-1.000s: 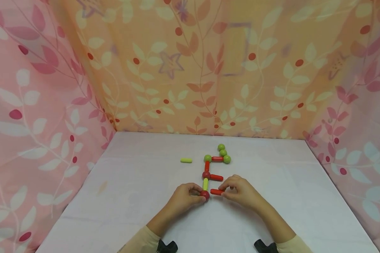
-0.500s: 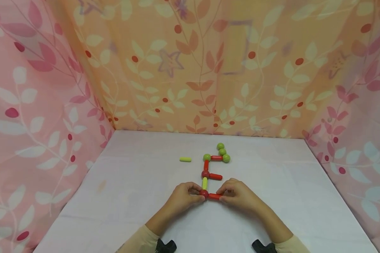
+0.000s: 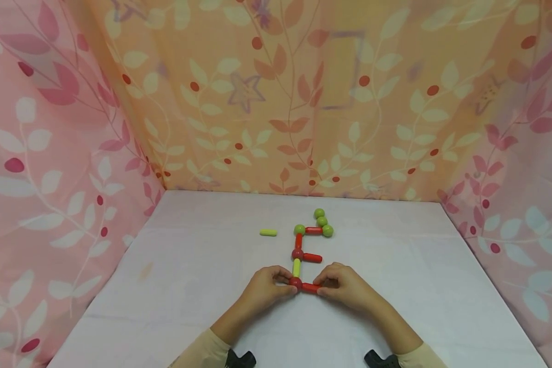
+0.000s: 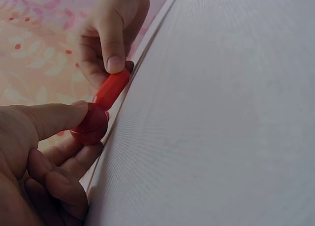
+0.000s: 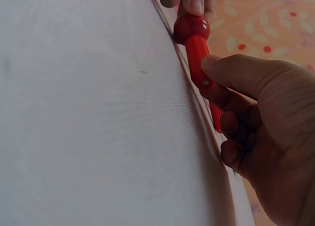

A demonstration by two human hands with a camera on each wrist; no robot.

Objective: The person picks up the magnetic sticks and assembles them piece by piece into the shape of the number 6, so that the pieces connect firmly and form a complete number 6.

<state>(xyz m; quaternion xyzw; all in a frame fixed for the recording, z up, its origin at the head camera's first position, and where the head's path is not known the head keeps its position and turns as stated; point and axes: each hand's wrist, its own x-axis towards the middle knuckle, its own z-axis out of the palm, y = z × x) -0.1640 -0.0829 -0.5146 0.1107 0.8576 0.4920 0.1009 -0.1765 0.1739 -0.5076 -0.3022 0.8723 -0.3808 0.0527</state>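
My left hand [image 3: 268, 287] pinches a dark red ball [image 4: 91, 125] between thumb and fingers at the near end of a chain of rods and balls. Thumb and fingertips of my right hand [image 3: 347, 286] pinch a red rod [image 5: 197, 58], whose far end meets that ball. From the ball a yellow-green rod [image 3: 296, 268] runs up to a second red ball [image 3: 297, 254], which has another red rod [image 3: 313, 258] pointing right. Farther up, a red rod [image 3: 299, 240] leads to a green ball [image 3: 299, 230], and one more red rod [image 3: 314, 231] reaches right from there.
Several green balls [image 3: 322, 221] line up at the chain's far right end. A loose yellow-green rod [image 3: 268, 232] lies left of the chain on the white table [image 3: 188, 245]. Patterned cloth [image 3: 276, 102] encloses the table's back and sides.
My right hand has brought its red rod left and nearer to me, from apart to against the red ball. My left hand has kept its hold on the ball.
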